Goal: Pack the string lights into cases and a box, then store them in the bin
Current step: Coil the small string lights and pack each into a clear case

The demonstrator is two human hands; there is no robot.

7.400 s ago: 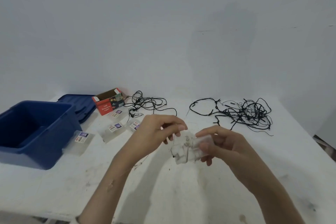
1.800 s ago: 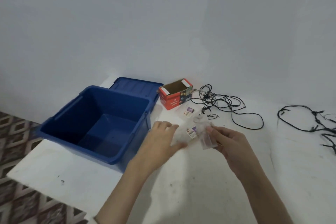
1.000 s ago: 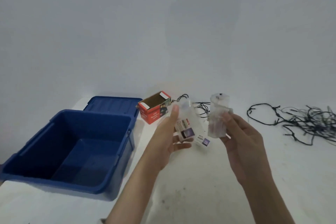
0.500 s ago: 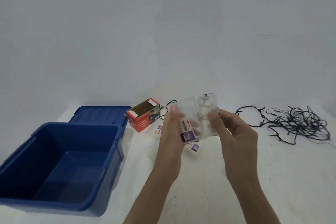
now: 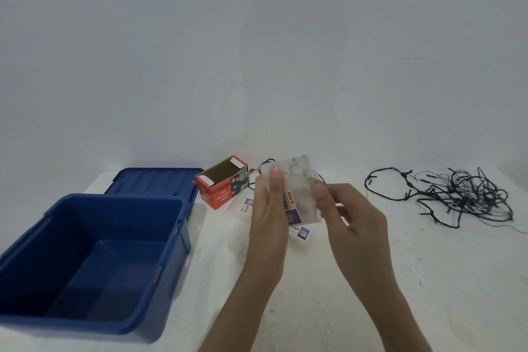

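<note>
String lights (image 5: 463, 197) in a loose black tangle at the far right of the white table (image 5: 400, 280), well apart from both hands. Another black strand (image 5: 265, 164) behind the hands, mostly hidden. Between the hands, above the table: clear plastic case (image 5: 297, 194), upright, labelled on its front, with something pale and blurred inside near the top. Left hand (image 5: 268, 217) clamped on the case's left side, thumb straight up its front. Right hand (image 5: 348, 214) pinching the right edge, other fingers loosely curled. Below on the table, two more labelled clear cases (image 5: 300, 233), partly hidden. Red cardboard box (image 5: 223, 183) just beyond, top open, flaps up. Blue bin (image 5: 114, 198) at the left, uncovered, near the table's front edge. Blue lid (image 5: 154, 181) flat behind the bin, close beside the box; touching or not, cannot tell. Table top scuffed, with small dark marks. Plain pale wall (image 5: 257, 51) behind, a faint thin mark at its upper right.
</note>
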